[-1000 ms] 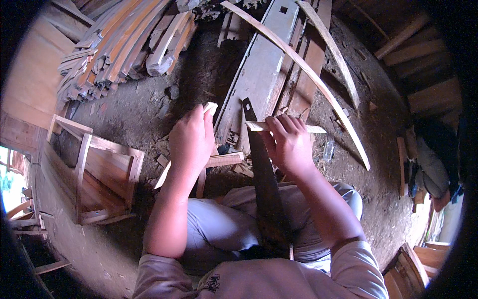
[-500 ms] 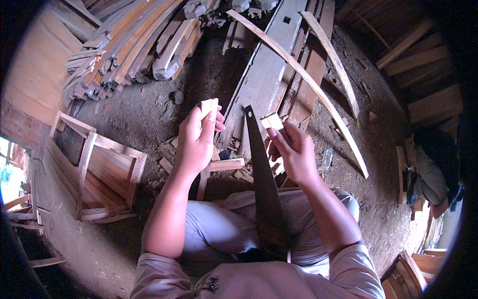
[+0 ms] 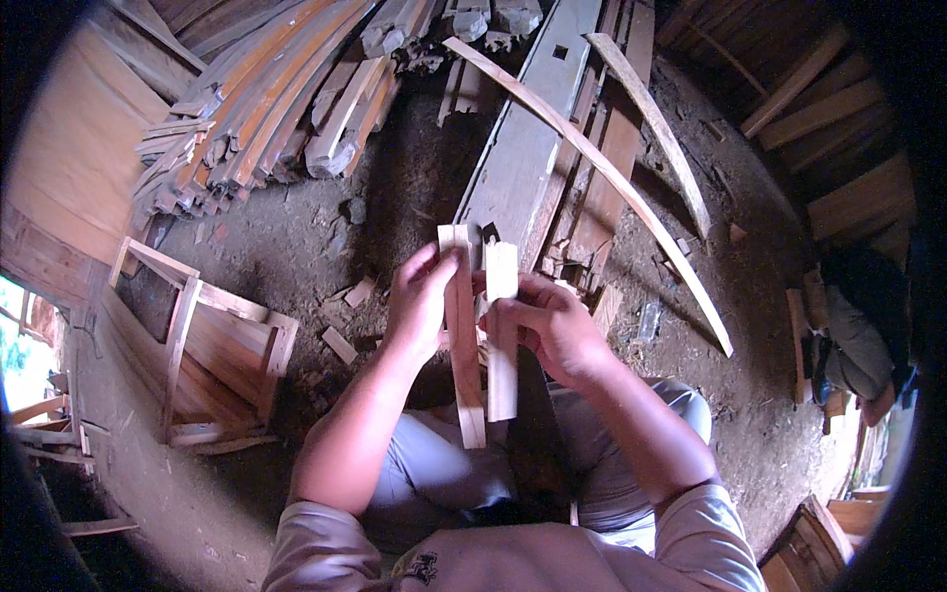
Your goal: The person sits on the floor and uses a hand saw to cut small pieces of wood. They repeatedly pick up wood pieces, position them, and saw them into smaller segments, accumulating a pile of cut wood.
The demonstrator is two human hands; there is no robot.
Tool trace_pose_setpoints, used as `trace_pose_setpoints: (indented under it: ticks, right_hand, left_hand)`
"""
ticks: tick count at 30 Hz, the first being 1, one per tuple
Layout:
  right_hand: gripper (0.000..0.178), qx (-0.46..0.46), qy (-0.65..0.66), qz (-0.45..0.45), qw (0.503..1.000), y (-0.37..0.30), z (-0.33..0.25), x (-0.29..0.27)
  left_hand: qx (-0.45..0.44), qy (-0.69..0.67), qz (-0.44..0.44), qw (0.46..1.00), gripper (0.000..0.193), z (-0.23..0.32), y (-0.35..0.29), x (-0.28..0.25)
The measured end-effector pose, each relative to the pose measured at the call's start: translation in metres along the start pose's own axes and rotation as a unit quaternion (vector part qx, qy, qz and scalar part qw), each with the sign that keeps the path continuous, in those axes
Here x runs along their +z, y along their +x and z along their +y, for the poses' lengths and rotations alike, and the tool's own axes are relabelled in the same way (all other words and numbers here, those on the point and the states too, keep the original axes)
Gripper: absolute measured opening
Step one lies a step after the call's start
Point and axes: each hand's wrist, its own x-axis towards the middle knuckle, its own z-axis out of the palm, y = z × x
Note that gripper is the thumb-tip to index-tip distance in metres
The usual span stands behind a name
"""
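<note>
My left hand is closed on a narrow wooden strip, which stands on end and points down toward my lap. A second, slightly shorter wooden strip is gripped by my right hand. The two strips are side by side with a small gap, their upper ends at nearly the same height. Behind them, a handsaw rests over my lap; its blade is largely hidden by the strips and my right hand.
A long grey plank lies ahead on the dirt floor, crossed by a thin curved-looking strip. Stacked lumber fills the far left. A small wooden frame stands at left, and offcuts litter the ground.
My hands have come together at the middle and the strips have swung so their lengths show, hanging downward side by side. The handsaw is now mostly covered.
</note>
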Motion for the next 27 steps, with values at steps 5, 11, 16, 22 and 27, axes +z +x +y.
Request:
trace_pose_setpoints:
  ticks: [5,11,16,22,27]
  right_hand:
    - [0.021,-0.073,-0.158,0.01,0.985,0.005,0.026,0.0]
    - [0.028,-0.076,-0.302,-0.004,0.95,0.011,0.025,0.009]
    - [0.023,-0.052,-0.178,-0.038,0.982,0.015,0.031,0.005]
    - [0.023,-0.005,-0.028,0.061,0.998,0.018,-0.018,-0.015]
    - [0.03,-0.082,-0.04,0.062,0.994,0.019,-0.035,-0.038]
  left_hand:
    - [0.004,-0.049,-0.01,0.999,0.032,0.0,0.013,-0.012]
    - [0.009,-0.084,-0.024,0.996,0.034,0.011,0.011,-0.019]
    - [-0.002,-0.062,-0.05,0.997,0.024,0.013,0.009,-0.016]
    - [-0.152,0.025,-0.166,0.974,0.036,0.008,0.003,-0.022]
    - [-0.236,0.0,-0.335,0.912,0.048,0.022,-0.022,0.007]
